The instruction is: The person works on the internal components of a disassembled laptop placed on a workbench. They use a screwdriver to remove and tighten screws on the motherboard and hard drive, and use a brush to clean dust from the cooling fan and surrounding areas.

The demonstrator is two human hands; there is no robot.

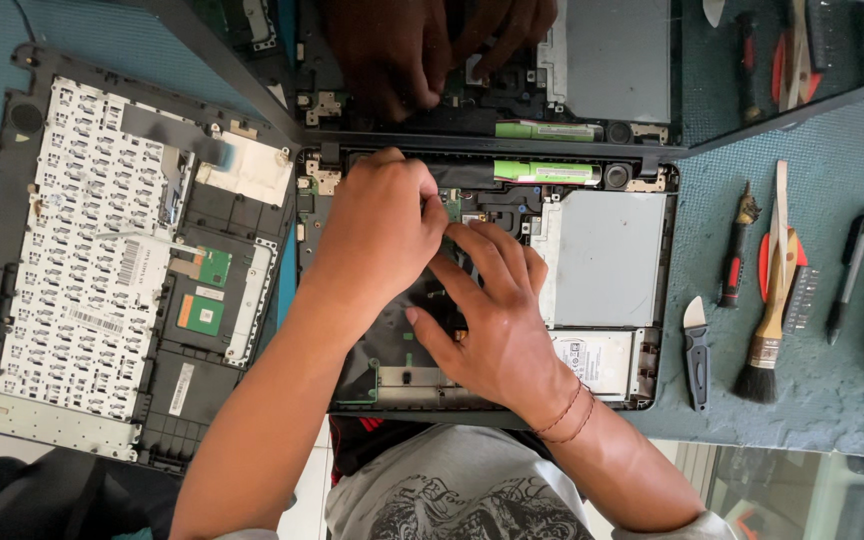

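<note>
An opened black laptop base (652,330) lies in front of me with its board, a silver drive cover (602,260) and a green strip (547,172) showing. My left hand (377,230) is curled over the board's upper middle, fingertips pinched together at a small spot near the hinge; what they grip is hidden. My right hand (492,310), with a thread bracelet on the wrist, rests flat on the board just below, fingers spread and touching the left hand's fingertips.
The removed keyboard cover (82,260) lies upside down at the left. A screwdriver (737,250), brush (770,320), pen (849,275) and small knife (696,350) lie on the green mat (832,160) at right. The glossy screen (612,60) above mirrors the hands.
</note>
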